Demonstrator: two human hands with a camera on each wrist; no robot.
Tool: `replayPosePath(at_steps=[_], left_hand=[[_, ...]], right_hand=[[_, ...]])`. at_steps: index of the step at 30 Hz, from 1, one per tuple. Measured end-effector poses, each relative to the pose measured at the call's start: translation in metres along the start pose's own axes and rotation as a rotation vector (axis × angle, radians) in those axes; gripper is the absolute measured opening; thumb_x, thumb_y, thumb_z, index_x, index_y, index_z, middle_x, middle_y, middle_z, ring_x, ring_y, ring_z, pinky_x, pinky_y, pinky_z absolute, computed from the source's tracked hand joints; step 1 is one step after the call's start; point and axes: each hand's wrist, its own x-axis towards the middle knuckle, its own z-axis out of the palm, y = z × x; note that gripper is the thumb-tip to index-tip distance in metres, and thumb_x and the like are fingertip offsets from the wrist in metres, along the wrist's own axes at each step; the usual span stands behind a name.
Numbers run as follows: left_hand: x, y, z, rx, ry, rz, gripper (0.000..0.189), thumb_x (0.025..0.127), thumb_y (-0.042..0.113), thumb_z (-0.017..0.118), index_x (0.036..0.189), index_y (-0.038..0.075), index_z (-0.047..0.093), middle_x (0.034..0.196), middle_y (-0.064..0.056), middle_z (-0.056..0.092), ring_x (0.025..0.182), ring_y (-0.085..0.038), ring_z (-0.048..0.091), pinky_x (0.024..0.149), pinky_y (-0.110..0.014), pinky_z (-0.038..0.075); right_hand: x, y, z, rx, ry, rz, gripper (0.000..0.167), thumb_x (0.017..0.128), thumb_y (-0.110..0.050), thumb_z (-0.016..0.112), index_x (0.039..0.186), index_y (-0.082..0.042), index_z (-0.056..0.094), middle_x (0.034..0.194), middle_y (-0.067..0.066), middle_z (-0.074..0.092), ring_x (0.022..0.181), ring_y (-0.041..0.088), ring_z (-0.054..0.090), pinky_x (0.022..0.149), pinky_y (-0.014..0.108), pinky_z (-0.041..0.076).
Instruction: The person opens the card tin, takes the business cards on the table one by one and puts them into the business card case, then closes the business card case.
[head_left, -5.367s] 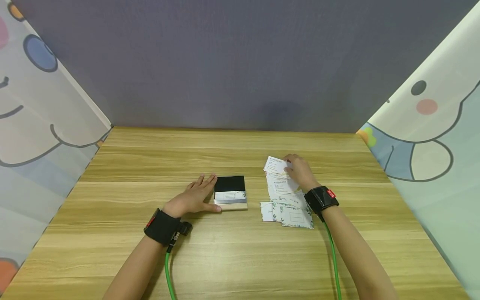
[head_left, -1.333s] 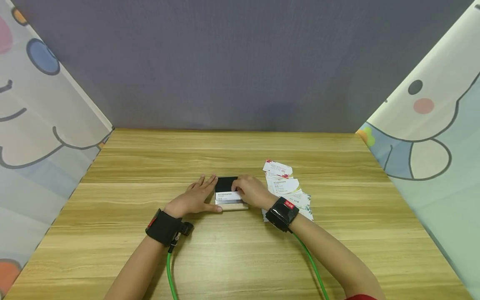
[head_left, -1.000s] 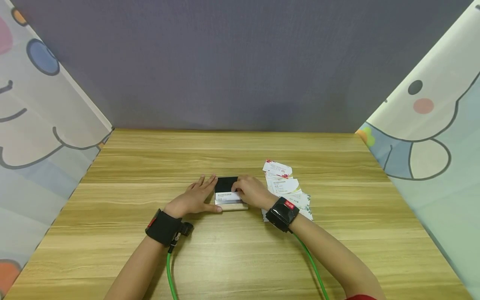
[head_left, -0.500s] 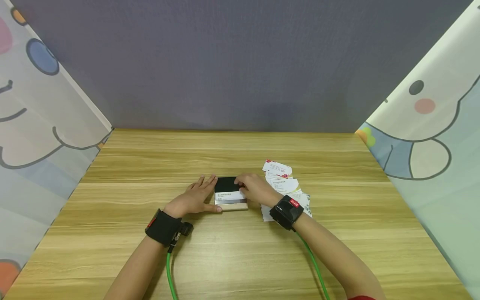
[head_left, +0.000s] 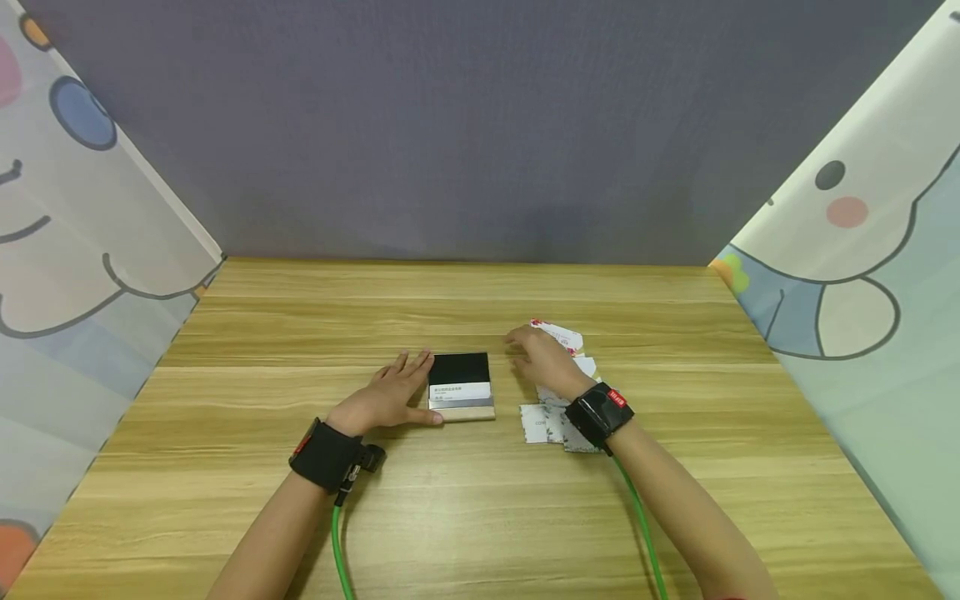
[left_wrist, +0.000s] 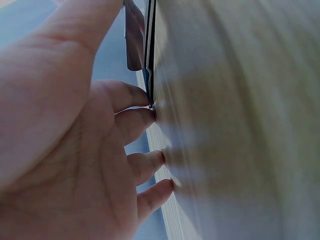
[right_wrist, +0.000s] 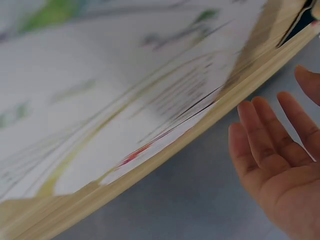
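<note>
An opened business card case (head_left: 459,367), black inside with a silver band, lies mid-table. A white business card (head_left: 465,391) with printed text sits behind its band. My left hand (head_left: 386,400) rests flat at the case's left side, fingers spread and thumb by the lower corner; in the left wrist view its fingertips (left_wrist: 147,114) meet the case edge (left_wrist: 151,60). Over the fanned business cards (head_left: 558,335), my right hand (head_left: 547,362) hovers with relaxed fingers and nothing in them. The right wrist view shows this hand (right_wrist: 280,155) apart from the cards (right_wrist: 100,110).
Several overlapping cards spread to the right of the case, the lower ones (head_left: 535,425) partly under my right wrist. Each wrist wears a black strap with a green cable (head_left: 337,542) trailing to the front. A grey panel (head_left: 480,133) stands behind the wooden table (head_left: 420,517).
My right hand took the top card from the fan and put it into the case, then let go and moved back right over the fan. My left hand stayed in place.
</note>
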Motion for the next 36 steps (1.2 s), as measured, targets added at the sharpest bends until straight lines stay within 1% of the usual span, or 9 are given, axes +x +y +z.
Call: replayPosePath(at_steps=[7,13,18,23,25,29,36], left_hand=[[-0.001,0.0,-0.001,-0.006,0.007,0.003,0.098,0.081,0.053,0.06,0.148,0.006,0.006,0.154,-0.013,0.002,0.14,-0.04,-0.002,0.11,-0.06,0.007],[-0.001,0.0,-0.001,-0.005,0.01,0.005,0.098,0.081,0.053,0.06,0.148,0.006,0.006,0.154,-0.013,0.002,0.14,-0.04,-0.002,0.11,-0.06,0.007],[0.0,0.0,0.0,0.003,0.011,0.007,0.098,0.081,0.053,0.06,0.148,0.006,0.006,0.154,-0.013,0.002,0.14,-0.04,-0.002,0.109,-0.06,0.008],[0.0,0.0,0.0,-0.001,0.009,0.007,0.098,0.081,0.054,0.06,0.148,0.006,0.006,0.154,-0.013,0.002,0.14,-0.04,-0.002,0.11,-0.06,0.007],[0.0,-0.001,0.0,-0.003,0.008,0.007,0.099,0.081,0.054,0.059,0.148,0.006,0.006,0.154,-0.012,0.001,0.14,-0.039,-0.003,0.11,-0.06,0.007],[0.001,-0.001,0.001,-0.001,0.007,0.008,0.098,0.081,0.055,0.059,0.148,0.006,0.006,0.154,-0.012,0.001,0.14,-0.039,-0.003,0.11,-0.06,0.007],[0.0,-0.002,0.0,0.0,0.009,0.009,0.099,0.08,0.055,0.059,0.148,0.006,0.006,0.154,-0.012,0.001,0.14,-0.039,-0.003,0.11,-0.06,0.008]], right_hand=[[-0.003,0.024,-0.008,-0.027,0.027,0.04,0.033,0.085,-0.005,0.062,0.118,0.0,0.058,0.125,0.019,0.053,0.12,0.036,0.047,0.097,0.046,0.042],[-0.005,0.043,-0.015,-0.042,0.055,0.058,0.034,0.084,-0.004,0.062,0.116,0.005,0.057,0.123,0.024,0.053,0.117,0.039,0.048,0.098,0.047,0.041],[-0.007,0.056,-0.021,-0.042,0.052,0.085,0.035,0.083,-0.001,0.061,0.116,0.009,0.055,0.123,0.027,0.052,0.117,0.042,0.046,0.099,0.049,0.039],[-0.009,0.064,-0.025,-0.004,0.026,0.151,0.038,0.084,-0.004,0.062,0.119,0.009,0.054,0.126,0.028,0.048,0.119,0.042,0.044,0.101,0.05,0.037],[-0.01,0.066,-0.025,0.008,0.025,0.166,0.038,0.084,-0.004,0.062,0.119,0.008,0.053,0.127,0.028,0.047,0.12,0.042,0.043,0.101,0.051,0.036],[-0.011,0.072,-0.025,0.018,0.024,0.183,0.04,0.084,-0.005,0.062,0.121,0.007,0.053,0.128,0.027,0.047,0.12,0.042,0.043,0.101,0.051,0.036],[-0.011,0.076,-0.025,0.003,0.036,0.181,0.039,0.082,-0.005,0.063,0.119,0.007,0.055,0.126,0.027,0.049,0.118,0.042,0.044,0.101,0.051,0.036]])
